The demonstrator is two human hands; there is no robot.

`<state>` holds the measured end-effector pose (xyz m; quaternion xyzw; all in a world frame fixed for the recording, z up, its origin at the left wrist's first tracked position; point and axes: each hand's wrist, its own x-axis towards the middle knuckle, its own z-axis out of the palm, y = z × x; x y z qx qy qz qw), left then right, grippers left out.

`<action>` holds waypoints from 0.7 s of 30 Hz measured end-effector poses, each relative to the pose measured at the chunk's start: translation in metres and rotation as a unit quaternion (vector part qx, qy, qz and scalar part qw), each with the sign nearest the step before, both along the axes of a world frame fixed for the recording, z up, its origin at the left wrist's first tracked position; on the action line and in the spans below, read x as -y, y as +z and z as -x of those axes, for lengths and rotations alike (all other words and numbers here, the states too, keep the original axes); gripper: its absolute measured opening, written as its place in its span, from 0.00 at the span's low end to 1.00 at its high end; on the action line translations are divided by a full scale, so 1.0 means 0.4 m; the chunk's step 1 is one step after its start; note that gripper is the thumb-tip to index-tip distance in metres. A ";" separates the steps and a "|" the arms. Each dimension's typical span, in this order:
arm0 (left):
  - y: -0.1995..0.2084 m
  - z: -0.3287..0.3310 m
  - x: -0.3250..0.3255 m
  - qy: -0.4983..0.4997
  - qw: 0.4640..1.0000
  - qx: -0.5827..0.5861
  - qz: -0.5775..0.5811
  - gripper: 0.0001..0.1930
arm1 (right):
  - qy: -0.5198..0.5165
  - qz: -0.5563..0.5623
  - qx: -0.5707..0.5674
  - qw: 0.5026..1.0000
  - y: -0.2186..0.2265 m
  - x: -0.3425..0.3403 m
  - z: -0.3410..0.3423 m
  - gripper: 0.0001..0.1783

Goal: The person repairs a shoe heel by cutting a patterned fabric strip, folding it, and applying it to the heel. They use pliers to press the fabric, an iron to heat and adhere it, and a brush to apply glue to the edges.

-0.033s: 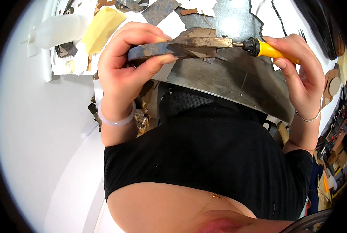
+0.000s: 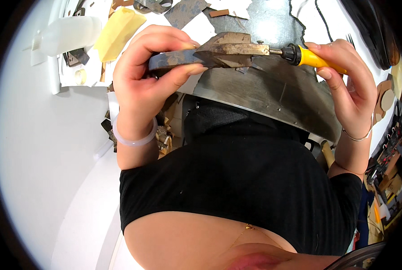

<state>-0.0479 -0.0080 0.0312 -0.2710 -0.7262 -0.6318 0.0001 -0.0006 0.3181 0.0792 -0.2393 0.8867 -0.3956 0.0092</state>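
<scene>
My left hand (image 2: 149, 74) grips a thin, dark patterned strip (image 2: 176, 58) edge-on, thumb below and fingers on top. My right hand (image 2: 347, 78) holds the yellow handle (image 2: 316, 59) of a heated edge tool. Its broad, tarnished metal tip (image 2: 230, 47) rests against the strip's right end. Both hands are raised above the curved grey metal table edge (image 2: 273, 96). A pale bangle is on my left wrist and a thin bracelet on my right.
A yellow block (image 2: 117, 31) and a white plastic bottle (image 2: 68, 33) lie at the upper left on white paper. Patterned scraps (image 2: 185, 11) sit at the top. A black cable (image 2: 322, 22) runs at the upper right. Cluttered shelves (image 2: 388, 166) stand at the right.
</scene>
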 end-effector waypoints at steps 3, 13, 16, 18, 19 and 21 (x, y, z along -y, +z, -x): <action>0.000 -0.001 -0.001 0.003 1.000 -0.005 0.009 0.17 | 0.006 -0.006 0.008 1.000 0.004 0.003 0.004 0.14; 0.000 0.001 0.008 -0.022 0.999 -0.018 0.037 0.16 | 0.005 -0.045 -0.005 0.999 0.027 0.014 0.003 0.14; 0.002 0.003 0.007 -0.027 0.999 -0.021 0.042 0.16 | 0.019 -0.053 -0.036 0.998 0.029 0.012 0.006 0.13; 0.003 0.003 0.009 -0.031 0.998 -0.024 0.046 0.17 | 0.024 -0.061 -0.048 0.997 0.033 0.012 0.006 0.13; 0.002 0.004 0.010 -0.033 0.998 -0.026 0.049 0.17 | 0.025 -0.063 -0.050 0.996 0.032 0.012 0.005 0.14; 0.002 0.004 0.010 -0.033 0.998 -0.029 0.049 0.17 | 0.023 -0.065 -0.055 0.996 0.030 0.010 0.004 0.13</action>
